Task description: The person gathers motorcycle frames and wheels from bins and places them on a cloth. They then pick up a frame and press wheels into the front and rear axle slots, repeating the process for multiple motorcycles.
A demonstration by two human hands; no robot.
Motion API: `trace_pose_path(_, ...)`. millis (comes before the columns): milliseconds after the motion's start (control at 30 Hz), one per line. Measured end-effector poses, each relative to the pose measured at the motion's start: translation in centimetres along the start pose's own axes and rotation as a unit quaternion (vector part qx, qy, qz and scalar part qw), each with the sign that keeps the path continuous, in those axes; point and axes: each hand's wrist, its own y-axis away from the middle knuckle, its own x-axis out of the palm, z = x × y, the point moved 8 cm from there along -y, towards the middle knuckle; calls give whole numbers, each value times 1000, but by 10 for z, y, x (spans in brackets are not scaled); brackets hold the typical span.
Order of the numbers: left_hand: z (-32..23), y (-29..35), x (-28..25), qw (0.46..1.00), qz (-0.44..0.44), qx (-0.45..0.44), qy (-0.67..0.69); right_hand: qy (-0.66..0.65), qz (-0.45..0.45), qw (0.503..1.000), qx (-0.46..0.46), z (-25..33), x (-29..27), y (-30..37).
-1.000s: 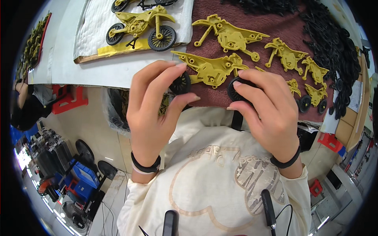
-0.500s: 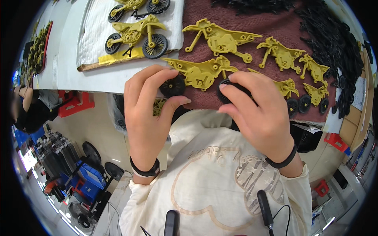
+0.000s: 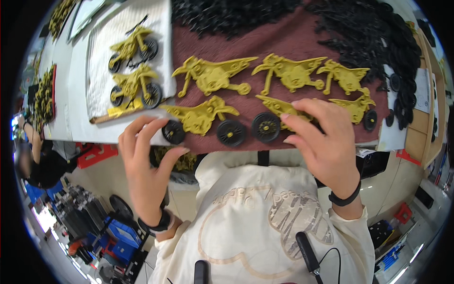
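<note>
Beside a black spoked wheel (image 3: 173,132) at the near edge of the cloth, my left hand (image 3: 146,165) has thumb and fingers apart, its fingertips close to the rim. That wheel lies at the rear end of a yellow toy motorcycle half-body (image 3: 194,118), and a second wheel (image 3: 231,132) lies below its fork. My right hand (image 3: 326,137) is open, thumb and fingers spread at the right side of a third wheel (image 3: 266,127). Another yellow half-body (image 3: 283,106) lies behind that hand, which partly covers it.
More yellow half-bodies (image 3: 215,78) lie on the maroon cloth (image 3: 265,45). Black parts (image 3: 236,16) are heaped along the back and right. Assembled toy motorcycles (image 3: 135,87) stand on a white padded board (image 3: 101,71) at left. Another person (image 3: 38,156) is at far left.
My right hand has let go of the wheel by the left half-body's fork and moved right to another wheel. My left hand's fingers have spread wider. The whole view has shifted.
</note>
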Motion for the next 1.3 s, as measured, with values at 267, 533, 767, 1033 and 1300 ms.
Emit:
trace_pose_path(267, -58, -27, -63, 990, 75, 108, -47, 20, -97, 983, 151, -90, -100, 31)
trace_pose_path(533, -188, -141, 7, 879, 251, 404, -28, 39, -31, 996, 79, -139, -115, 14)
trace_pose_path(767, -183, -211, 27, 877, 176, 422, -147, 145, 25, 989, -13, -157, -81, -45)
trace_pose_path(1033, -150, -206, 36, 910, 165, 372, -74, 118, -61, 988, -82, -143, -100, -54)
trace_pose_path(1300, -145, -206, 44, 890, 115, 428, -111, 10, -96, 994, 49, -120, -128, -34)
